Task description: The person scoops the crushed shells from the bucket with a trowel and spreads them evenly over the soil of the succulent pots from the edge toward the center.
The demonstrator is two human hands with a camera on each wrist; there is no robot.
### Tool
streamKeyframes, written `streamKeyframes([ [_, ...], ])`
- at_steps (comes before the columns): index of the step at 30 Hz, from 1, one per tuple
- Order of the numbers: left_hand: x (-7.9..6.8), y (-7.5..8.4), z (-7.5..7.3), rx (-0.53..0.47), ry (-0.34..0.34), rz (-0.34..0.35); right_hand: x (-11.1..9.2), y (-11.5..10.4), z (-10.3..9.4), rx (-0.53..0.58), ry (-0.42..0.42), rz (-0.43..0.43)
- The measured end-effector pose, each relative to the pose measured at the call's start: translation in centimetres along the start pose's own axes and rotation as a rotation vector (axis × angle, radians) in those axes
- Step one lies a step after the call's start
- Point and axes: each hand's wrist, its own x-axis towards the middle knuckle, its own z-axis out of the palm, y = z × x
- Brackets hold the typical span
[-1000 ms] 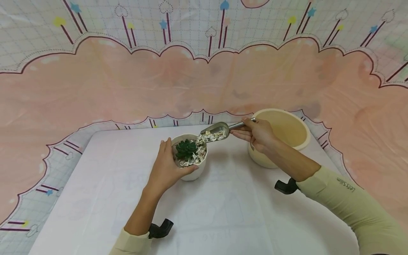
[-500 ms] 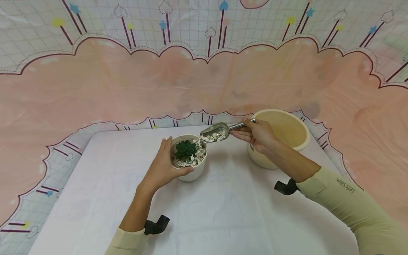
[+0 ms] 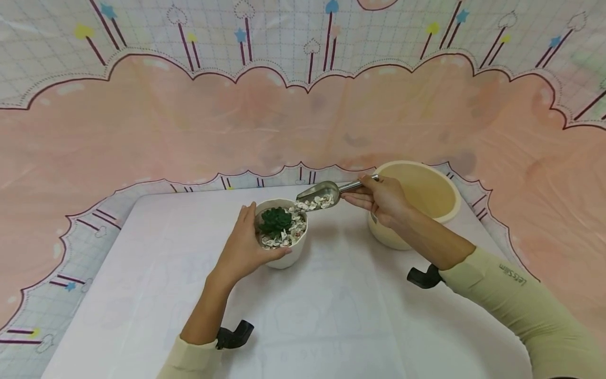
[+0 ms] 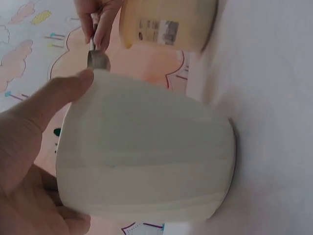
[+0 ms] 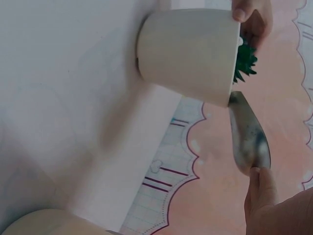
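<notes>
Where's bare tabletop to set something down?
Bare: white table left of the left hand, and in front of the white pot between the forearms. Crowded: from pot to beige tub, scoop and right hand above the gap.

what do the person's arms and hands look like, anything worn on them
The left sleeve and right sleeve are pale yellow-green, the right with dark lettering. A bent black piece juts out at each wrist. The left hand and right hand are gloveless.

Dim, diffuse light, soft shadows (image 5: 115,125)
</notes>
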Motion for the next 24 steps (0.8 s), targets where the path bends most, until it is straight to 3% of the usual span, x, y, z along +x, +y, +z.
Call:
streamKeyframes([
  [5,0.0,-0.2,-0.5,-0.035,-0.055,0.016,0.0,0.0,0.1,0.003,0.002,0.002],
  [13,-0.5,0.8,0.1,0.041,0.028,-0.041,0.0,0.0,0.3,0.006,-0.002,-0.001],
  [24,-0.3,0.1,-0.5,-0.011,-0.047,0.014,0.0,0.1,0.3,-0.01,-0.011,-0.018],
])
